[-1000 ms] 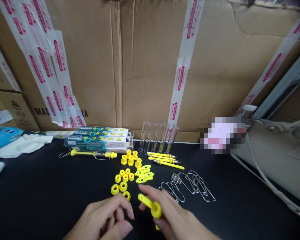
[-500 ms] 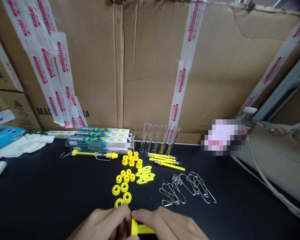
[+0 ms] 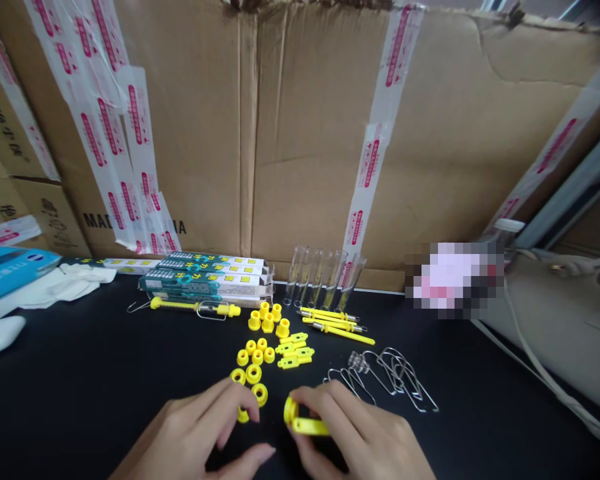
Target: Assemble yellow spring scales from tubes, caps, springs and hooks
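Note:
My right hand pinches a yellow plastic part, a flat strip with a small hole at its end, together with a round yellow cap. Whether the two are joined I cannot tell. To the left, my left hand is empty, thumb and fingers apart, its fingertips over a yellow ring that they partly hide. Just beyond it lie more yellow flanged rings. Smaller yellow collars, taller yellow caps and flat yellow tabs are grouped behind these.
Bent wire hooks lie at right. Yellow rods with springs sit before several clear tubes. An assembled spring scale lies before stacked small boxes. A large cardboard box walls off the back.
My hands have come apart. The left has let go and opened beside the rings; the right keeps the yellow strip and cap. The view has shifted slightly.

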The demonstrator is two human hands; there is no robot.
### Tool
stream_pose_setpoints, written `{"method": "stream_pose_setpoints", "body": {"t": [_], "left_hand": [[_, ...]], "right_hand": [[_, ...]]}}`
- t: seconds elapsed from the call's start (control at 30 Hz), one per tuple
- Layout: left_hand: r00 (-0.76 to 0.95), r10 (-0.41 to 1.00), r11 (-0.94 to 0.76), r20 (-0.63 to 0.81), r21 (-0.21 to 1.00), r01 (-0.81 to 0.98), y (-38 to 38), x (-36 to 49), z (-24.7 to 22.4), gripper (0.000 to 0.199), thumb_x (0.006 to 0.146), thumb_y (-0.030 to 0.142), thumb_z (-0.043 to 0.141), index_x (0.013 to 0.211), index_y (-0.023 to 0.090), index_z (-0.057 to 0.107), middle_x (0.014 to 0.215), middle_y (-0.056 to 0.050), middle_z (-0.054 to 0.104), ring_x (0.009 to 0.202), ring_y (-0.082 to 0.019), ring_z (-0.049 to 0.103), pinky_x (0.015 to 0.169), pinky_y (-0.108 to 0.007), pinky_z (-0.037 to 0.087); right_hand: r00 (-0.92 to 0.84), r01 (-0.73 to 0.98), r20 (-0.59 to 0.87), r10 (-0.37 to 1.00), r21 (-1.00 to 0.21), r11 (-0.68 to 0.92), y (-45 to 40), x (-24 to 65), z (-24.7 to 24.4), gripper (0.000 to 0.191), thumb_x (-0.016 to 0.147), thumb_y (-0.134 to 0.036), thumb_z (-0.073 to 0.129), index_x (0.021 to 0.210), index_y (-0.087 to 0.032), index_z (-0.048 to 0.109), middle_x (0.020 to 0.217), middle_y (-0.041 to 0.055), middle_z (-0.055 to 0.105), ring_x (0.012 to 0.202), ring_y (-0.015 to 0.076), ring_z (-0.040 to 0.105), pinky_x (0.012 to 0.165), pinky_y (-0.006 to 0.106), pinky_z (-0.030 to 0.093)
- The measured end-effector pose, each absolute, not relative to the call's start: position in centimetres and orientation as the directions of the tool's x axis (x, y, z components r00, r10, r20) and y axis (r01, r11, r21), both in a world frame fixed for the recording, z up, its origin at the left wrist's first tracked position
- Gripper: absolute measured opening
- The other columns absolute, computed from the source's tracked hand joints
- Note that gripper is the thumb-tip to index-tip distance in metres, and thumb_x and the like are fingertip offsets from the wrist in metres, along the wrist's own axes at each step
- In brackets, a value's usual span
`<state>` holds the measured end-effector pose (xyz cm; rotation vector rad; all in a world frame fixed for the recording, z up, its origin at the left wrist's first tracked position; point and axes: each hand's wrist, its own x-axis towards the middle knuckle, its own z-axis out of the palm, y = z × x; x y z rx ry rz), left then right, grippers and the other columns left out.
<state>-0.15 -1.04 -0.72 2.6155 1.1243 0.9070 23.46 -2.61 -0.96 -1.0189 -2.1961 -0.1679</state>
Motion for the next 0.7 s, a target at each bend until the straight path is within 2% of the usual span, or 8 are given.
{"method": "stream_pose_setpoints", "body": {"t": [0.1, 0.2, 0.3, 0.4, 0.53, 0.6, 0.7], "left_hand": [[0.465, 0.686, -0.683, 0.56, 0.275, 0.676, -0.7, -0.1, -0.9, 0.03, 0.074, 0.019, 0.079, 0.089, 0.026, 0.054, 0.066, 0.012, 0.048, 0.046, -0.008, 0.056, 0.046, -0.016, 0.044], [0.444, 0.714, -0.651, 0.541, 0.279, 0.706, -0.5, -0.2, -1.0, 0.033, 0.073, 0.018, 0.081, 0.087, 0.026, 0.052, 0.067, 0.013, 0.048, 0.046, -0.008, 0.056, 0.047, -0.015, 0.045], [0.43, 0.746, -0.628, 0.509, 0.322, 0.708, -0.4, -0.3, -1.2, 0.028, 0.077, 0.017, 0.078, 0.089, 0.027, 0.054, 0.068, 0.013, 0.052, 0.049, -0.007, 0.06, 0.05, -0.015, 0.045], [0.413, 0.772, -0.609, 0.483, 0.377, 0.698, -0.3, -0.5, -1.4, 0.022, 0.081, 0.016, 0.072, 0.09, 0.027, 0.056, 0.069, 0.013, 0.055, 0.052, -0.007, 0.063, 0.052, -0.014, 0.045], [0.379, 0.819, -0.557, 0.43, 0.439, 0.706, -0.3, -0.5, -1.4, 0.012, 0.085, 0.018, 0.066, 0.087, 0.027, 0.059, 0.07, 0.012, 0.058, 0.054, -0.007, 0.064, 0.053, -0.015, 0.045], [0.357, 0.845, -0.521, 0.399, 0.465, 0.715, -0.4, -0.5, -1.3, 0.008, 0.086, 0.02, 0.063, 0.087, 0.028, 0.06, 0.071, 0.011, 0.06, 0.057, -0.008, 0.065, 0.055, -0.016, 0.046], [0.333, 0.882, -0.466, 0.335, 0.507, 0.725, -0.5, -0.4, -1.2, 0.007, 0.087, 0.021, 0.06, 0.087, 0.028, 0.062, 0.073, 0.009, 0.061, 0.061, -0.01, 0.066, 0.058, -0.017, 0.047]], "right_hand": [[-0.498, 0.747, 0.609, 0.617, -0.06, 0.663, -1.6, 23.8, -1.6, 0.026, 0.103, -0.018, 0.041, 0.111, -0.015, 0.066, 0.087, 0.0051, 0.076, 0.062, 0.0185, 0.076, 0.051, 0.026, 0.059], [-0.561, 0.725, 0.571, 0.599, -0.011, 0.689, -1.3, 23.7, -2.1, 0.032, 0.102, -0.011, 0.037, 0.121, -0.01, 0.062, 0.092, 0.0074, 0.078, 0.069, 0.02, 0.078, 0.055, 0.027, 0.062], [-0.574, 0.688, 0.568, 0.59, -0.056, 0.723, -1.4, 23.5, -2.7, 0.03, 0.101, -0.008, 0.04, 0.121, -0.011, 0.061, 0.094, 0.0065, 0.08, 0.073, 0.0196, 0.078, 0.06, 0.027, 0.063], [-0.571, 0.666, 0.552, 0.608, -0.123, 0.736, -1.5, 23.4, -3.1, 0.032, 0.097, -0.005, 0.045, 0.122, -0.013, 0.061, 0.108, 0.0073, 0.08, 0.076, 0.0191, 0.078, 0.063, 0.026, 0.064], [-0.601, 0.665, 0.519, 0.608, -0.097, 0.741, -1.6, 23.4, -3.0, 0.038, 0.092, -0.004, 0.045, 0.126, -0.013, 0.062, 0.12, 0.01, 0.076, 0.083, 0.0204, 0.079, 0.068, 0.027, 0.065], [-0.586, 0.705, 0.508, 0.631, -0.065, 0.706, -1.6, 23.3, -2.8, 0.039, 0.091, -0.005, 0.047, 0.127, -0.011, 0.062, 0.118, 0.012, 0.076, 0.077, 0.0207, 0.079, 0.062, 0.027, 0.065], [-0.549, 0.775, 0.459, 0.699, -0.034, 0.631, -1.5, 23.0, -2.4, 0.043, 0.087, -0.009, 0.05, 0.129, -0.009, 0.063, 0.113, 0.0141, 0.075, 0.055, 0.0193, 0.075, 0.045, 0.029, 0.062]]}}
